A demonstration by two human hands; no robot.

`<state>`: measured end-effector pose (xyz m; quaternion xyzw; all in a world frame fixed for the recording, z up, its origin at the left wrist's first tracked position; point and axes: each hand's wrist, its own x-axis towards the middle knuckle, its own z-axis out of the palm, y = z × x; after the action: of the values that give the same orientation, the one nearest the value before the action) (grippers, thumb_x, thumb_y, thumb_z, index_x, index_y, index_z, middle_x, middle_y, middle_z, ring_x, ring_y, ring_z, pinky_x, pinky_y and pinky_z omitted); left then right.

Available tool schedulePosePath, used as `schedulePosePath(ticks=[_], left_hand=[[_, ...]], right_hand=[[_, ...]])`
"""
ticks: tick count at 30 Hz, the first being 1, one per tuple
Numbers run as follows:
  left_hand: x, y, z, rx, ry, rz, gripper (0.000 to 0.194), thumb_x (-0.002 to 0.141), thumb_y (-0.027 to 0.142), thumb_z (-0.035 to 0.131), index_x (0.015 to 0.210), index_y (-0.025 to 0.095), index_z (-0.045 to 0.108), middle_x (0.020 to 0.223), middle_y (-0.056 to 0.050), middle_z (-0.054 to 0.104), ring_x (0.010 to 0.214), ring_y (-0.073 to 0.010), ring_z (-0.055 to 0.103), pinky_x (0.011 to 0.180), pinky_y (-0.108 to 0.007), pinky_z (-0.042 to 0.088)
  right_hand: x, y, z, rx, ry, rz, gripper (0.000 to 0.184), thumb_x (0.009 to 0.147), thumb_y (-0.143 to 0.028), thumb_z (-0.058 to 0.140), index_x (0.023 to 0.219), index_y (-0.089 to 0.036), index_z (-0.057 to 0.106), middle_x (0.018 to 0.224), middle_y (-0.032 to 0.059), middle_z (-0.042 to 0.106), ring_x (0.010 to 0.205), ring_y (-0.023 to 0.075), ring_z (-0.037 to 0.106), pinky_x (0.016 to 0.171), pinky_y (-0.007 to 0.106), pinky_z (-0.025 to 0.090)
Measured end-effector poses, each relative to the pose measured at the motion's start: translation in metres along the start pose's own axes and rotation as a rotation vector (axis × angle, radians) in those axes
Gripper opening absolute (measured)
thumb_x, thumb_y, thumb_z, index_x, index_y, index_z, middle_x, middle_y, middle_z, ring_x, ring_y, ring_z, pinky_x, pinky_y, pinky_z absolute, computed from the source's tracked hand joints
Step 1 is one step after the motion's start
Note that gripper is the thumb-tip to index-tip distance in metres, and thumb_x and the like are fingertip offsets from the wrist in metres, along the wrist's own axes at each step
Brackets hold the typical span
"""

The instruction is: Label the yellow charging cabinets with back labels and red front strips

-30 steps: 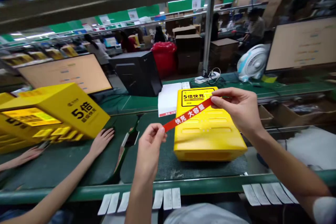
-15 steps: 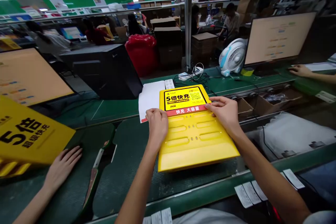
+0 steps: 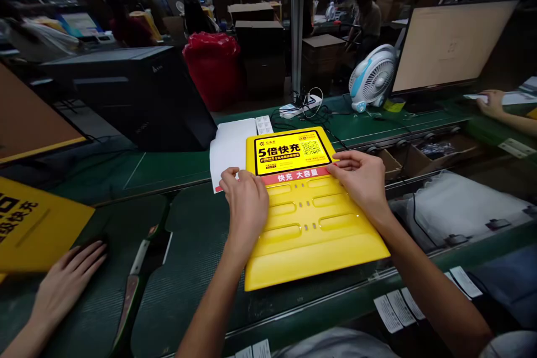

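In front of me a yellow plastic panel (image 3: 312, 246) with slotted recesses lies tilted on the green work surface. Its upper part carries a black-framed yellow label (image 3: 277, 159) with printed characters and a QR code. A red strip sticker (image 3: 289, 177) with white characters runs across just below that label. At the strip's left end is my left hand (image 3: 245, 207), fingers curled and closed on it. My right hand (image 3: 361, 182) pinches the opposite end with thumb and fingertips. Whether the strip is fully stuck down cannot be made out.
A white sheet stack (image 3: 230, 148) lies behind the panel. A co-worker's hand (image 3: 71, 279) rests at left beside a yellow printed panel (image 3: 37, 229); another person's hand (image 3: 493, 103) is far right. Fan (image 3: 375, 78), monitor (image 3: 453, 47), power strip (image 3: 301, 107) and black case (image 3: 130, 95) stand behind.
The view has tilted downward. My left fingers are more curled at the strip's left end; my right hand keeps its pinch. The right monitor's screen content has changed.
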<state>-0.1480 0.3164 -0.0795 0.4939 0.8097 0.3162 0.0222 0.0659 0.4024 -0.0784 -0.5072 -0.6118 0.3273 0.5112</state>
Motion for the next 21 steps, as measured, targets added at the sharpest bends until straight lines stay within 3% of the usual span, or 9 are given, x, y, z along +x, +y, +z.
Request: schedulePosePath(ticks=[21], left_hand=[[-0.0009,-0.003,0.0031,-0.012,0.027,0.01,0.03,0.097,0.02,0.035,0.107,0.002,0.057,0.126,-0.024,0.039,0.121,-0.0406,0.041,0.102,-0.055,0.044]], right_hand=[[-0.0008,-0.0053,0.0006,-0.076,-0.011,-0.047,0.03,0.067,-0.03,0.078,0.091,-0.012,0.077,0.082,0.0097,0.074,0.07,0.0206,0.068,0.058,0.027,0.055]])
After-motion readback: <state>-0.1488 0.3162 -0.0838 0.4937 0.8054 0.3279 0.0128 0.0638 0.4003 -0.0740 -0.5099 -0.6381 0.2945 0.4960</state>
